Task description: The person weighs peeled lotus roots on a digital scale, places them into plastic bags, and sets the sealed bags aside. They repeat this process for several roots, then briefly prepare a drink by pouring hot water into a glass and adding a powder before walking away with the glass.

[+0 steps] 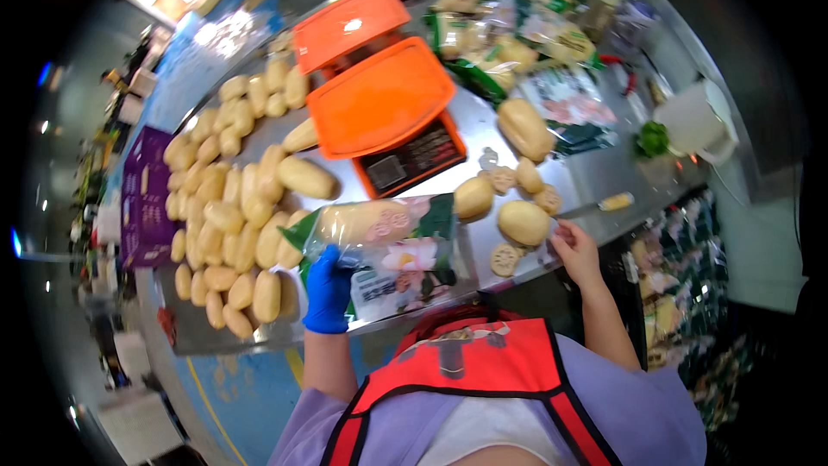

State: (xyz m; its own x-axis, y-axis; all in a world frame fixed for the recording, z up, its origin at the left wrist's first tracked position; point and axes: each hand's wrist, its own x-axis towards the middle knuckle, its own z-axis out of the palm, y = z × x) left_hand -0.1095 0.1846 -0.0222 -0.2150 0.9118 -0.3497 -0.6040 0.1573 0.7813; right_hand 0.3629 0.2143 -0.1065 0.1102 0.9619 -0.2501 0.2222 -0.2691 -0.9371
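Note:
My left hand (328, 291), in a blue glove, grips a printed plastic bag (404, 272) with a peeled lotus root section (362, 221) in it. My bare right hand (574, 249) is at the table's front edge, fingers bent near a clear plastic edge; whether it grips that is unclear. Beside it lie peeled lotus root pieces (524, 222) and a cut slice (504, 260). A knife with a yellowish handle (616, 201) rests just beyond the right hand. Behind the bag stand orange weighing scales (381, 100).
Many peeled lotus root sections (223, 217) cover the left of the metal table (213, 336), by a purple crate (145, 207). Filled bags (504, 39), flat printed bags (569, 107), a glass jar (603, 6) and a white pitcher (695, 120) stand or lie at the back and right.

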